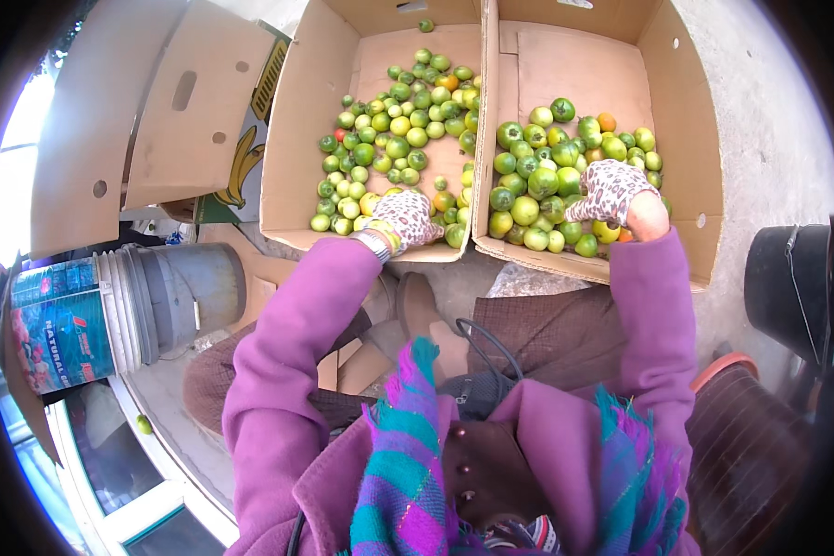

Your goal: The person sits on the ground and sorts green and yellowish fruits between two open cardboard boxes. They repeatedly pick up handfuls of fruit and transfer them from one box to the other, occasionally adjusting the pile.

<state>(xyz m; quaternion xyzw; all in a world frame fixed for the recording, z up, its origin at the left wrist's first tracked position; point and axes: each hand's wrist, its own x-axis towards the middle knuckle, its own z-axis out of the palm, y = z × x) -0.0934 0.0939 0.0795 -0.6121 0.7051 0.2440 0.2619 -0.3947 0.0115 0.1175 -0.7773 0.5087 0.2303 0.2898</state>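
Note:
Two cardboard boxes stand side by side in front of me. My left hand (404, 217), in a white glove with brown and pink spots, reaches into the near edge of the left box (308, 104). It rests among small green tomatoes (399, 125), fingers pointing down; whether it grasps one is hidden. My right hand (613, 191), in a matching glove, lies over larger green tomatoes (542, 182) in the right box (682, 139). Its fingertips are at the fruit, and its palm is hidden. A few tomatoes in both boxes are orange, and one red tomato (340, 134) lies in the left box.
Cardboard boxes (181, 104), one printed with bananas, stand at left. Below them lie stacked plastic buckets (194, 292) on their side. A black bucket (782, 292) and a brown ribbed container (743, 431) are at right. A stray green tomato (144, 424) sits by a white frame (146, 507).

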